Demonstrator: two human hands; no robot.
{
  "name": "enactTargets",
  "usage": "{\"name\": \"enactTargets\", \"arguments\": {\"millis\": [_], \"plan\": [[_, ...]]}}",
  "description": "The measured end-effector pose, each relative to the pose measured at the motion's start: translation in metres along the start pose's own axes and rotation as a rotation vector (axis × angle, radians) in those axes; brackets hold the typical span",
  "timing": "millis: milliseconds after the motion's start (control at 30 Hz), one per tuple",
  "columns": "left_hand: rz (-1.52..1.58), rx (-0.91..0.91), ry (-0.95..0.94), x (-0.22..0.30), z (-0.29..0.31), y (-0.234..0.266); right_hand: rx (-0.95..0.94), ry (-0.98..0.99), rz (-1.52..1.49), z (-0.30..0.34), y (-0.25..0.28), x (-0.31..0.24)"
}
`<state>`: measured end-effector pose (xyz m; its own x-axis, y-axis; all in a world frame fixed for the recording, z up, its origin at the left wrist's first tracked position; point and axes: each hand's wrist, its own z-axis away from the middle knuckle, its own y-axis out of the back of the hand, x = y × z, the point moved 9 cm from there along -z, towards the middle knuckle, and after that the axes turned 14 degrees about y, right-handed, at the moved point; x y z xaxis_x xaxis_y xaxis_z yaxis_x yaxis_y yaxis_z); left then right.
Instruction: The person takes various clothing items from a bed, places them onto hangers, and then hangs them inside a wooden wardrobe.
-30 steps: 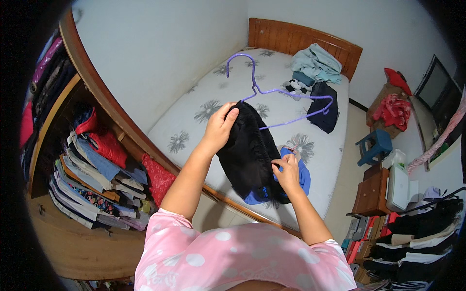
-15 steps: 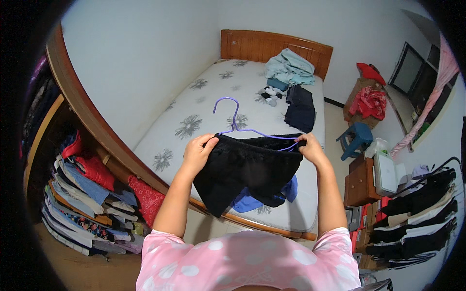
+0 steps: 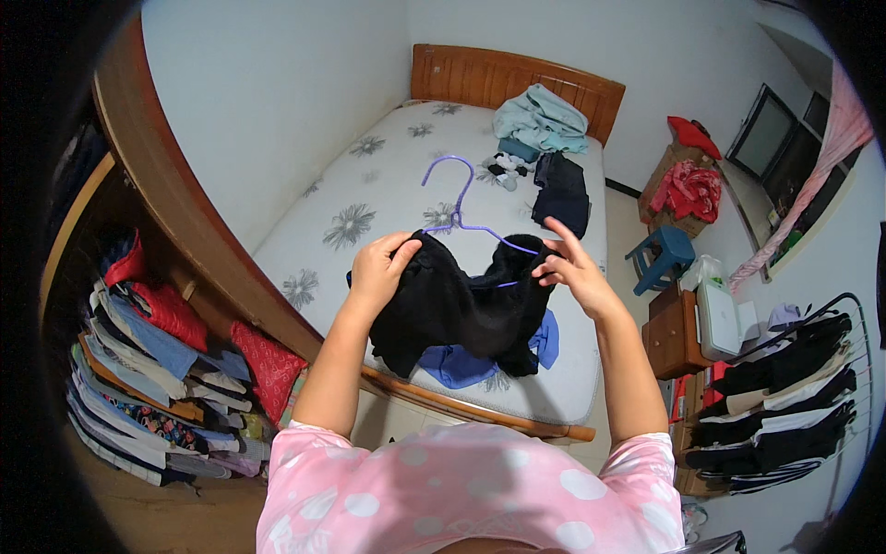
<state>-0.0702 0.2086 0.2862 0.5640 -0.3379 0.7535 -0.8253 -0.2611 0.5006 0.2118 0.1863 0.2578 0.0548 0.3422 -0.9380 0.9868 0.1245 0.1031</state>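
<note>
Black shorts (image 3: 443,309) hang on a purple hanger (image 3: 459,208) in front of me, over the near end of the bed. My left hand (image 3: 380,268) pinches the left end of their waistband, beside the hanger's arm. At the other end, my right hand (image 3: 574,272) has its fingers spread, with the index finger raised and the others at the waistband's edge. Between the hands the waistband sags and gapes, showing part of the hanger inside. A blue garment (image 3: 454,367) lies on the mattress, partly hidden behind the shorts.
On the bed (image 3: 318,235) are folded dark trousers (image 3: 560,196), balled socks (image 3: 508,169) and a pale green cloth (image 3: 543,120). An open wardrobe with stacked clothes (image 3: 152,379) stands left. To the right are a blue stool (image 3: 664,254), a wooden cabinet (image 3: 672,337) and a clothes rack (image 3: 863,369).
My right hand's fingers have spread from their pinch on the waistband. The waistband, taut before, has slackened and bunched. The hanger's hook has shifted slightly right and up.
</note>
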Motion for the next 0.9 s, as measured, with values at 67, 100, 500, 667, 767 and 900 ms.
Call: {"name": "enactTargets", "arguments": {"millis": [67, 100, 500, 667, 767, 900], "plan": [[0.050, -0.016, 0.019, -0.007, 0.001, 0.001, 0.113, -0.036, -0.266, 0.005, 0.002, 0.004], [0.080, -0.014, 0.018, -0.010, 0.002, 0.002, 0.066, 0.134, 0.251, 0.004, 0.012, -0.009], [0.180, -0.105, 0.068, -0.019, 0.010, -0.006, -0.026, 0.658, 1.020, 0.013, -0.046, -0.051], [0.163, -0.124, 0.006, -0.016, 0.011, -0.006, -0.017, 0.704, 1.103, 0.013, -0.066, -0.070], [0.049, -0.107, -0.067, -0.018, 0.015, -0.008, -0.007, 0.712, 1.117, 0.013, -0.078, -0.076], [0.042, -0.179, -0.127, -0.013, 0.024, -0.009, 0.048, 0.706, 1.040, 0.013, -0.067, -0.064]]}}
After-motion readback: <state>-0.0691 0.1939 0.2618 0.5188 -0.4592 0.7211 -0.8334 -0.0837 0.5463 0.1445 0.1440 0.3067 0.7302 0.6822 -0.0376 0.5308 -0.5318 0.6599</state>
